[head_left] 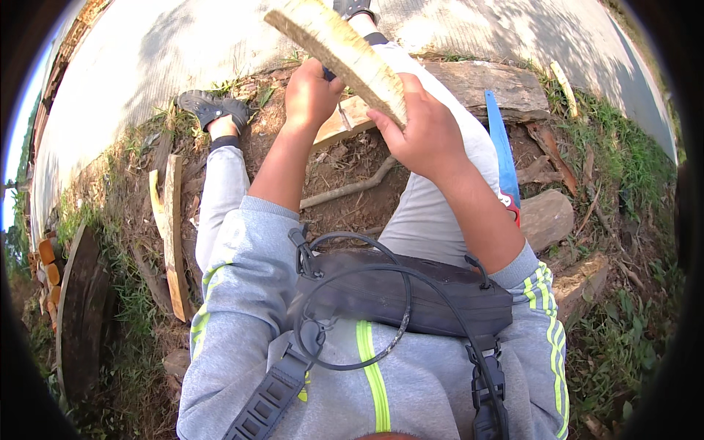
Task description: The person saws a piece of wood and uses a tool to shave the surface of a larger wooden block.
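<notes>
Log [477, 84] and saw [502, 147] crowd right — left probably freer.

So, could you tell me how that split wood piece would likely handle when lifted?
The wood piece looks stiff: it juts past the right hand without sagging. Its fibrous pale face probably grips well and may splinter. The left hand steadies its lower end, so it may be somewhat top-heavy.

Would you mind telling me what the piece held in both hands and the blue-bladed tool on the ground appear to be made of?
The held piece looks like raw split wood: pale, fibrous, unfinished grain. The saw seems to be painted metal, a flat smooth blue blade; its red handle part may be plastic, though mostly hidden.
</notes>
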Available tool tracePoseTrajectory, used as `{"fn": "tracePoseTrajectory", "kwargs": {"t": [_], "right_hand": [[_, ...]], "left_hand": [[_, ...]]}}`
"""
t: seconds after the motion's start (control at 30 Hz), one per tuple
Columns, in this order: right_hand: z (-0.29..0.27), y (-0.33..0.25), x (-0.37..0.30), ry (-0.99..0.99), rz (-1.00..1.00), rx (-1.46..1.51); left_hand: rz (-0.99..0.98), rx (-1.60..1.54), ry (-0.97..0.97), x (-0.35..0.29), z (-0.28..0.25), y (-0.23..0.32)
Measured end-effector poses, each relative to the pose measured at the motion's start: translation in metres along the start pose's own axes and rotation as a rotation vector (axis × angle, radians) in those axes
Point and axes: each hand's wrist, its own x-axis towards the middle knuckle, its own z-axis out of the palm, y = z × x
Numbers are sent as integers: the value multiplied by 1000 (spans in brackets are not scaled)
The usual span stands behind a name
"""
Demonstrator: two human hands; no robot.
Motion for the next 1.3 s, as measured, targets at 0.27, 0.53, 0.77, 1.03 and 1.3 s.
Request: {"fn": "tracePoseTrajectory", "kwargs": {"t": [0.27,0.53,0.77,1.03,1.3], "right_hand": [[22,18,-15,46,-49,-122],[15,20,-12,38,-33,-107],[15,21,-8,12,-42,-57],[14,32,-19,101,272,602],[8,48,-8,125,593,1075]], "left_hand": [[-46,61,-87,2,-3,-13],[-81,24,-129,6,-8,0],[-3,196,-101,6,1,-27],[-286,186,-110,29,-10,-12],[-92,-47,145,91,-52,-6]]}}
